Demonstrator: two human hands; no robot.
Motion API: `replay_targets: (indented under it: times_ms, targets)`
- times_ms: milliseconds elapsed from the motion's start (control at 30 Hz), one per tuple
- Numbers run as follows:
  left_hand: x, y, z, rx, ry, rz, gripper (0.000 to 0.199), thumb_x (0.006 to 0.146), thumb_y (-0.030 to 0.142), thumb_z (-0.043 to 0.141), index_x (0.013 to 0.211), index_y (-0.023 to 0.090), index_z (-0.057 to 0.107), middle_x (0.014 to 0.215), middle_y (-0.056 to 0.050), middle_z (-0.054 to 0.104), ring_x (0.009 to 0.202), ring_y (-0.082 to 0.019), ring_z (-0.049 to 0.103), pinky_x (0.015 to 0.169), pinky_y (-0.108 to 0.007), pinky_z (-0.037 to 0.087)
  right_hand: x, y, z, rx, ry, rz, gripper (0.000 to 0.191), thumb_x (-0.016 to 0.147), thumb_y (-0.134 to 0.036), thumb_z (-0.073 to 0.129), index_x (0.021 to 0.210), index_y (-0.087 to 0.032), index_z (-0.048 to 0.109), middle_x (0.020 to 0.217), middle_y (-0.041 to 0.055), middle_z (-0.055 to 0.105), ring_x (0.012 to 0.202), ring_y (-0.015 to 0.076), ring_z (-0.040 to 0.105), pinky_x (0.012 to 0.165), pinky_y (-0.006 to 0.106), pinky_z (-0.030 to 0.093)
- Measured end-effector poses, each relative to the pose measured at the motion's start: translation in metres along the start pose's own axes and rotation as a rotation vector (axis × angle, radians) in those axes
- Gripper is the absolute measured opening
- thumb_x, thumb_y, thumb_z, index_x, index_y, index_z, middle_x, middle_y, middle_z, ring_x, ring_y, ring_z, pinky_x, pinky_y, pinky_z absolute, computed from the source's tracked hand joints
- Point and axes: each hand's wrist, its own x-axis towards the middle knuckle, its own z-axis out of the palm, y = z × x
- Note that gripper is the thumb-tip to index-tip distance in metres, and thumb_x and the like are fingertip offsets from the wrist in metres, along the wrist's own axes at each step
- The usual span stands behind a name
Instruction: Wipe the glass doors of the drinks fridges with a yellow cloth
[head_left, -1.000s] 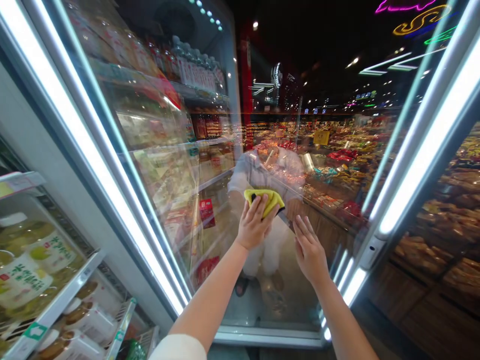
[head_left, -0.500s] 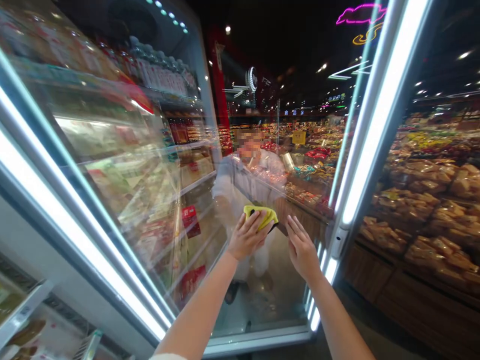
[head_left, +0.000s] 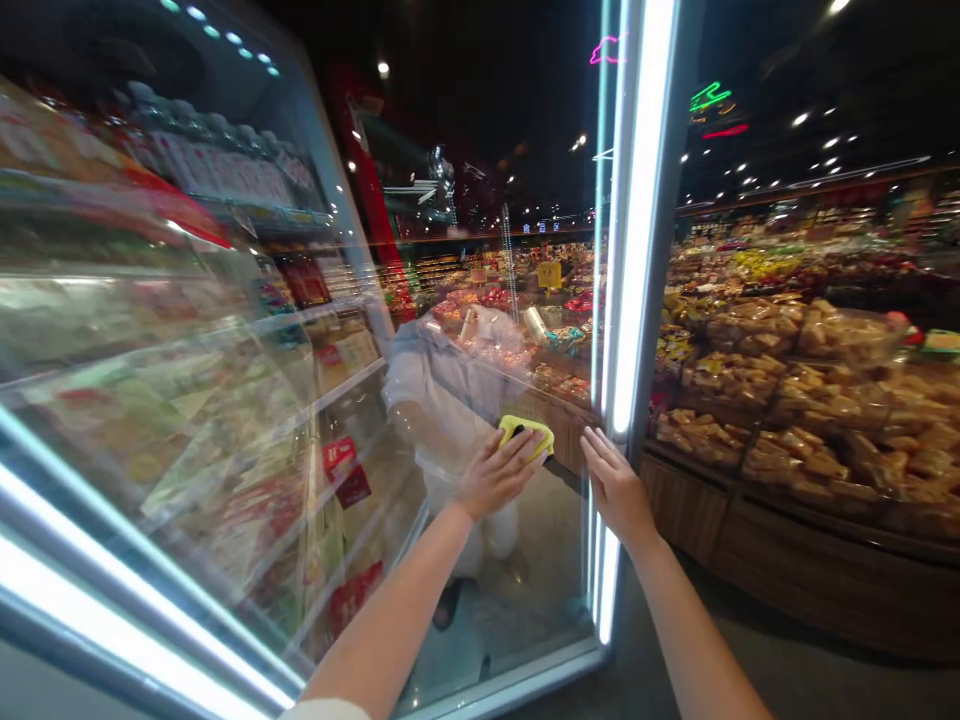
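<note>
— What does the person wear on the arms?
— On the left arm I see the end of a sleeve (head_left: pixel 326 710), which is white or cream, and looks plain. Its edge is slightly curved.
— And below this?
— The left forearm (head_left: pixel 405 595) is bare, and the left hand (head_left: pixel 499 478) also. The right forearm (head_left: pixel 686 620) and the right hand (head_left: pixel 619 492) are bare too, with slim fingers.
— Can you see more clothes?
— Yes, faintly, in the reflection: a pale, loose top (head_left: pixel 431 375) and light trousers (head_left: pixel 469 535). Their details are blurred.
</note>
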Motion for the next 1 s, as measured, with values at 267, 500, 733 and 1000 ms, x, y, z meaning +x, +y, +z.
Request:
replay_targets:
  times_ms: [267,500,733,1000]
  targets:
    - [0.073,-0.007,0.021,-0.024,0.097,-0.102,0.046,0.095,0.023,0.060,0.141,0.022,0.061,0.162,-0.006,0.047,0.159,-0.023,0.023,0.135,-0.049,0.005,-0.006,0.025,-0.013,0.062,0.143,0.102,0.053,0.099,-0.012,0.044,0.146,-0.028,0.060,0.146,0.0086,0.064,0.137,0.0256,0.059,0.115,0.052,0.051]
    - [0.073,0.006,0.040,-0.182,-0.010,0.331,0.032,0.097,0.023,0.061,0.128,0.019,0.068,0.159,-0.007,0.052,0.152,-0.021,0.042,0.134,-0.046,0.018,-0.003,0.028,-0.015,0.314,0.205,0.297,0.043,0.102,-0.025,0.048,0.141,-0.027,0.066,0.141,0.0082,0.067,0.135,0.0259,0.061,0.115,0.050,0.051]
    - [0.102,0.002,0.040,-0.170,-0.029,0.170,0.031,0.094,0.021,0.062,0.124,0.018,0.069,0.158,-0.010,0.053,0.154,-0.026,0.039,0.132,-0.052,0.026,0.001,0.029,-0.020,0.369,0.217,0.306,0.043,0.101,-0.024,0.048,0.140,-0.030,0.066,0.142,0.0065,0.066,0.134,0.0265,0.062,0.115,0.051,0.051]
    - [0.132,-0.035,0.018,-0.075,0.101,-0.011,0.037,0.093,0.021,0.062,0.130,0.018,0.067,0.157,-0.010,0.054,0.156,-0.025,0.033,0.133,-0.049,0.019,0.038,0.022,-0.028,0.189,0.279,0.124,0.051,0.100,-0.016,0.044,0.147,-0.026,0.059,0.145,0.0087,0.064,0.134,0.0240,0.062,0.112,0.047,0.054]
